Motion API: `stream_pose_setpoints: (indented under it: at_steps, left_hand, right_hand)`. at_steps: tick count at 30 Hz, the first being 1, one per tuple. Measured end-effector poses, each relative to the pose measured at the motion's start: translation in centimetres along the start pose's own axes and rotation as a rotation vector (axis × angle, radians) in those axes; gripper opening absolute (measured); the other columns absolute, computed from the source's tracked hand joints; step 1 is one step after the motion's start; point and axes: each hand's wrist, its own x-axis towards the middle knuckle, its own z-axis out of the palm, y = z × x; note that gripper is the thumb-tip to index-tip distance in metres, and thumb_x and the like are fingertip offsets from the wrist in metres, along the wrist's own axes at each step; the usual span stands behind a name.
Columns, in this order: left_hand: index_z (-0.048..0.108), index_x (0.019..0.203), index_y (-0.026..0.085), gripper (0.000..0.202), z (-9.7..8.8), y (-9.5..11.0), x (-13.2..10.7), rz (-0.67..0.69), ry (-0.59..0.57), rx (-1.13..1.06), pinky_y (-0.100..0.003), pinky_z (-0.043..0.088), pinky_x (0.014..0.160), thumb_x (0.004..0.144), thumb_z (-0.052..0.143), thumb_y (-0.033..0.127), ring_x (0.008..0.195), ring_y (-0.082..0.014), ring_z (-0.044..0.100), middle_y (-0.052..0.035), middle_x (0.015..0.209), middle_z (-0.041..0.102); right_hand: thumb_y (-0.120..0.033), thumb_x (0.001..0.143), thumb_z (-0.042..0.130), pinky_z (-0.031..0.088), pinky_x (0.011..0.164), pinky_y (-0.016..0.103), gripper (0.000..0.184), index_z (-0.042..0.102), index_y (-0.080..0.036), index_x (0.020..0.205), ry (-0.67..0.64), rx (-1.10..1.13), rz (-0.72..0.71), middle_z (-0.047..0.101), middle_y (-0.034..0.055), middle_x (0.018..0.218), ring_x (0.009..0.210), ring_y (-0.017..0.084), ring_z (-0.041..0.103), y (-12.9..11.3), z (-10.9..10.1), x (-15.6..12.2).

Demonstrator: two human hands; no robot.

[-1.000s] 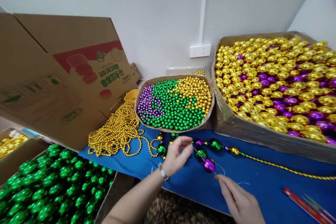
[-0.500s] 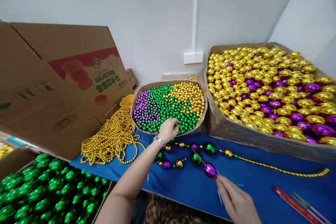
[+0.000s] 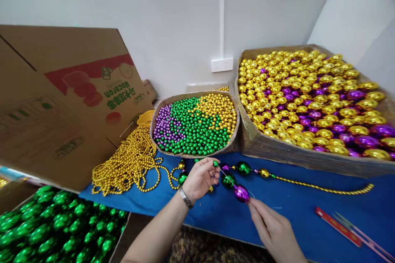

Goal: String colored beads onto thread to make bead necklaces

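Between thumb and fingertips, my left hand [image 3: 202,177] pinches a small green bead [image 3: 215,164], right at the tip of a thin needle or wire [image 3: 224,172]. That wire runs back through a large shiny purple bead [image 3: 241,193]. My right hand [image 3: 274,224] is closed on the near end of the purple bead; whether it grips the bead or the wire inside is hidden. Behind them on the blue cloth lies a strand of mixed beads [image 3: 243,167], ending in a gold bead chain [image 3: 324,189] at the right. My left hand covers part of the strand.
A shallow box [image 3: 236,131] of small purple, green and gold beads stands ahead. Right of it is a big carton [image 3: 296,152] of gold and purple beads. Gold chains [image 3: 123,168] lie left, by a tall cardboard box [image 3: 68,102]. Large green beads [image 3: 61,226] fill the lower left. Tweezers [image 3: 358,230] lie right.
My left hand has come back from the bead box with a small green bead and brought it to the wire tip. My right hand keeps hold of the purple bead; the view has shifted slightly.
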Motion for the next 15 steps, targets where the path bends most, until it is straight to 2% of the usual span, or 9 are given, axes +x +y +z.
stream_pose_setpoints:
  at_steps: [9,13,15]
  left_hand:
    - [0.059,0.089,0.015,0.026,0.01,-0.57,-0.34,0.092,0.031,0.107,-0.02,0.042,0.051,0.07,0.073,0.027,0.061,-0.0095,0.055,0.0005,0.071,0.055]
    - [0.06,0.088,0.015,0.028,0.32,-0.58,-0.64,0.223,0.037,0.352,-0.02,0.043,0.052,0.068,0.074,0.029,0.059,-0.008,0.051,0.0016,0.069,0.053]
    - [0.06,0.096,0.015,0.031,0.15,-0.03,-0.67,0.277,0.004,0.514,-0.02,0.044,0.054,0.072,0.071,0.031,0.063,-0.0095,0.053,-0.0011,0.075,0.057]
  right_hand:
    - [-0.025,0.093,0.038,0.056,0.063,0.024,0.03,0.067,-0.017,0.095,0.023,-0.048,-0.035,0.073,0.0066,0.086,0.073,0.018,0.071,0.16,0.15,-0.04]
    - [-0.024,0.093,0.038,0.056,0.061,0.024,0.029,0.066,-0.017,0.095,0.019,-0.057,-0.047,0.073,0.0063,0.086,0.072,0.018,0.07,0.21,0.36,-0.14]
    - [-0.024,0.093,0.038,0.056,0.063,0.025,0.028,0.065,-0.017,0.097,0.021,-0.047,-0.034,0.073,0.0065,0.086,0.072,0.019,0.07,0.13,0.31,-0.08]
